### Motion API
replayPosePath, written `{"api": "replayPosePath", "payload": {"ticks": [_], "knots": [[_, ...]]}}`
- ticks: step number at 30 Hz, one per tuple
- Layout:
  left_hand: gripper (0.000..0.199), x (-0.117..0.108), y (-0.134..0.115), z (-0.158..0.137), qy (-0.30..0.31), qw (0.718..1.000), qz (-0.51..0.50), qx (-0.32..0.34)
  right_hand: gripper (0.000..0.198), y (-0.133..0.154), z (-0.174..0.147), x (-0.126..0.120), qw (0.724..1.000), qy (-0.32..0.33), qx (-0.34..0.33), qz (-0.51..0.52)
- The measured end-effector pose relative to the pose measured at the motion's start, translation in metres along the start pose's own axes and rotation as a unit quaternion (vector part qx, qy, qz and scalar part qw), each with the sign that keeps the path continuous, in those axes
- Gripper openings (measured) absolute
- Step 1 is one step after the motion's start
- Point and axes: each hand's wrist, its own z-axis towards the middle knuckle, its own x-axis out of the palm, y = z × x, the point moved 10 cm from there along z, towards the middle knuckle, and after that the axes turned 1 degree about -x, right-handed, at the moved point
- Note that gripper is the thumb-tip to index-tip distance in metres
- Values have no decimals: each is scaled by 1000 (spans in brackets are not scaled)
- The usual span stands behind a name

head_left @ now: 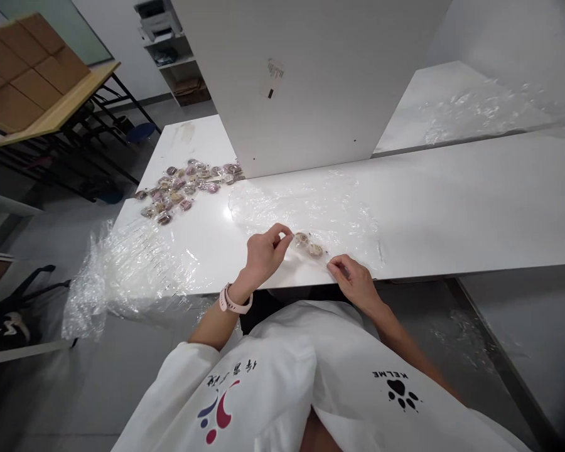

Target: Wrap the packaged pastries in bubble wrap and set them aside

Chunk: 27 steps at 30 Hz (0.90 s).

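Note:
Between my two hands, just above the white table near its front edge, is a small clear plastic packet (309, 245) with two round tan-brown items in it; their kind is too small to make out. My left hand (267, 251), with a pink watch on the wrist, pinches the packet's left end. At the lower right end, the thumb and fingers of my right hand (351, 279) are closed on the packet's edge. Beneath and behind it, a clear plastic sheet or bag (306, 204) lies flat on the table.
Many small wrapped packets (183, 188) are heaped on the table's left part. Crumpled clear plastic bags (127, 270) hang over the front left edge. A tall white panel (311, 81) stands at the back. More clear plastic (484, 113) lies behind the table at right.

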Motion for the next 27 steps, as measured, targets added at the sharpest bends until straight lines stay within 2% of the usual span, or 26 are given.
{"api": "replayPosePath", "payload": {"ticks": [3,6,8,10,11,13,15,16,19,23,25,27], "knots": [[15,36,0,30,54,992,-111,-24,25,-17,5,-8,996,-53,61,24],[11,80,12,52,134,984,-111,-34,23,-26,7,-16,990,-106,91,-8],[12,102,27,55,185,974,-117,-50,21,-21,8,-25,983,-147,76,-79],[7,112,37,50,229,957,-170,-52,23,-4,9,-30,971,-177,19,-159],[12,114,38,46,251,947,-198,-41,24,6,10,-28,967,-172,-22,-186],[37,113,34,36,297,932,-210,10,29,21,16,-13,966,-119,-104,-205],[57,108,32,28,318,934,-150,66,40,23,24,7,967,-44,-150,-200],[61,105,33,26,311,941,-107,84,44,20,29,14,968,-16,-154,-198],[52,92,40,25,256,962,-29,90,38,7,41,22,974,9,-133,-181],[30,80,50,13,219,973,-64,31,36,-4,45,14,990,19,-96,-97],[25,78,58,8,218,974,-58,-18,40,-14,47,11,997,46,-44,-46],[29,76,67,8,210,976,-24,-62,44,-27,51,12,997,72,25,-3]]}}
